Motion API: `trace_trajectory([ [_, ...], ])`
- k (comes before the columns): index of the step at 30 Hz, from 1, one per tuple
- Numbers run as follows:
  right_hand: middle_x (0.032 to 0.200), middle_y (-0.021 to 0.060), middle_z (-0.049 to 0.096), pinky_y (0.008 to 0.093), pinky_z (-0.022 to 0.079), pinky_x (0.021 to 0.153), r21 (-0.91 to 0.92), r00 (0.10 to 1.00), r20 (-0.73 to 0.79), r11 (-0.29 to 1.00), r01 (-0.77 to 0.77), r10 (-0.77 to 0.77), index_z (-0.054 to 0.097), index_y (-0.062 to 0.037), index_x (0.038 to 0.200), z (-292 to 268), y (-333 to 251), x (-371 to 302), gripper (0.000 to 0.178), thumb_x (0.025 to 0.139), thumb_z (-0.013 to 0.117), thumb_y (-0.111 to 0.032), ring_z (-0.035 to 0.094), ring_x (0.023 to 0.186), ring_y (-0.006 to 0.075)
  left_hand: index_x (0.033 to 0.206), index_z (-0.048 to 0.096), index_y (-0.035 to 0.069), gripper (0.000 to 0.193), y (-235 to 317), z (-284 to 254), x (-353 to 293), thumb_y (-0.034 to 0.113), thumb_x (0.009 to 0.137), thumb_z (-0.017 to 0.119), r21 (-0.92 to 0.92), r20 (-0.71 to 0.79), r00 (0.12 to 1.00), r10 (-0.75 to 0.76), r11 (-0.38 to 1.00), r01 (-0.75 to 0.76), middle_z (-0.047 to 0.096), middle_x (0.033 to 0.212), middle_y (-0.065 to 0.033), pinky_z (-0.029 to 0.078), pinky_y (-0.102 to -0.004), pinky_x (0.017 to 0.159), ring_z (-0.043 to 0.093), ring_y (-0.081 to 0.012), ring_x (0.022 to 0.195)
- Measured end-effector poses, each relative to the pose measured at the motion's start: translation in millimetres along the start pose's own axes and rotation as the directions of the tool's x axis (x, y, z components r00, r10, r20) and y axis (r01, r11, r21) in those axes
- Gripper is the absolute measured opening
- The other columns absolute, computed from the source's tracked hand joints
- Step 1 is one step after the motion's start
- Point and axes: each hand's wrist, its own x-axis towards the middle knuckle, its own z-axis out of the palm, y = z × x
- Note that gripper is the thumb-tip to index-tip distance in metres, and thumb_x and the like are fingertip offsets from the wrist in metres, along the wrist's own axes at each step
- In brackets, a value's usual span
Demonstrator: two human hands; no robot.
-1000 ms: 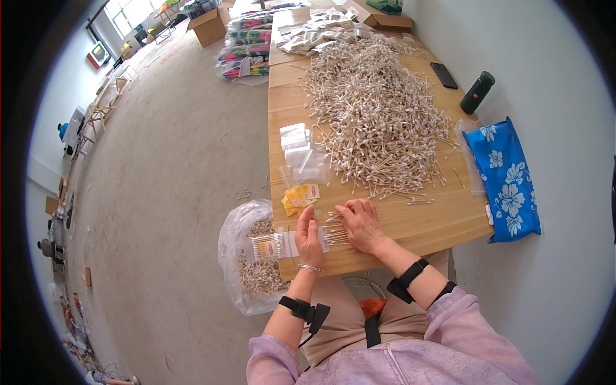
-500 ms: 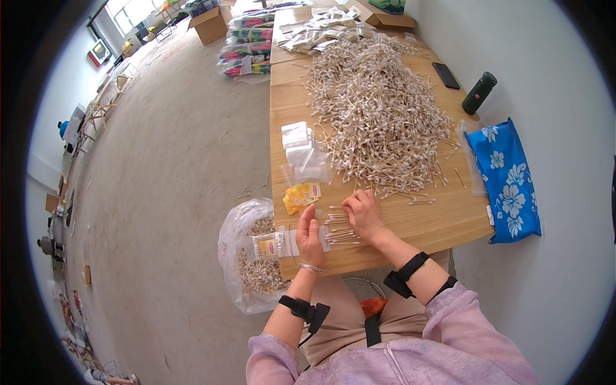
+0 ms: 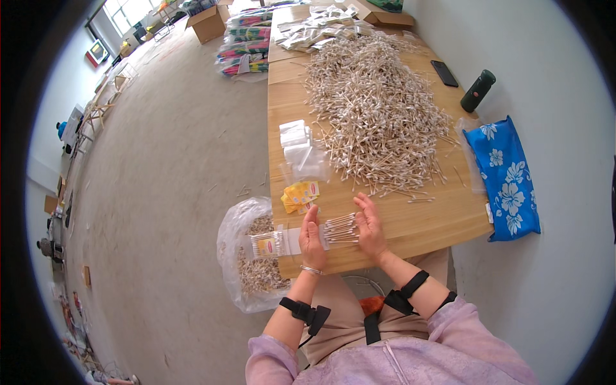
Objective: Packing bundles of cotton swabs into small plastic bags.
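Note:
A small row of cotton swabs [image 3: 341,228] lies on the table between my two hands, roughly parallel. My left hand [image 3: 312,239] stands on edge at their left ends, fingers stretched out, over a clear plastic sleeve [image 3: 290,241]. Against the right ends rests my right hand [image 3: 371,230], its fingers also straight and the palm facing the swabs. To the left, a clear packet of swabs with a yellow label [image 3: 266,244] juts past the table edge. Yellow cards [image 3: 300,196] lie just beyond my left fingertips.
A large heap of loose swabs [image 3: 378,115] covers the table's middle. Clear bags [image 3: 301,154] lie left of it, filled packets [image 3: 321,29] at the far end. A phone [image 3: 444,73], dark green bottle [image 3: 478,91] and blue flowered pack [image 3: 504,179] line the right. Below the left edge sits a sack of swabs [image 3: 253,276].
My right hand has gone from bent fingers over the swabs to straight fingers beside their right ends. The swabs now lie closer together in a neater row. My left hand has barely moved.

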Motion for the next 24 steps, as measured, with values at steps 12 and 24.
trace_trajectory([
  [12,0.15,0.0199,0.024,0.0421,0.018,0.115,-0.261,0.931,0.26,0.91,0.323,-0.256,0.029,0.001,0.141,-1.9,-15.0,-10.4,0.078,0.076,0.07,-0.014,0.019,0.141,0.0376,0.141,0.034,-0.003,0.058,3.3,2.0,-3.5,0.04,0.101,0.036,-0.043,0.048,0.999,-0.018,0.999,0.02,0.037,0.146,-0.0122,0.022,-0.0335,0.114,0.031,-0.0208,0.137],
  [24,0.147,0.0204,0.029,0.0416,0.022,0.114,-0.18,0.966,0.199,0.963,0.2,-0.164,0.035,0.0014,0.138,-1.9,-4.4,-6.2,0.063,0.081,0.06,-0.002,0.021,0.14,0.037,0.142,0.032,-0.003,0.063,11.5,4.7,1.4,0.044,0.101,0.035,-0.037,0.009,1.0,-0.022,0.999,0.022,0.036,0.147,-0.0117,0.02,-0.0338,0.115,0.03,-0.0208,0.138],
])
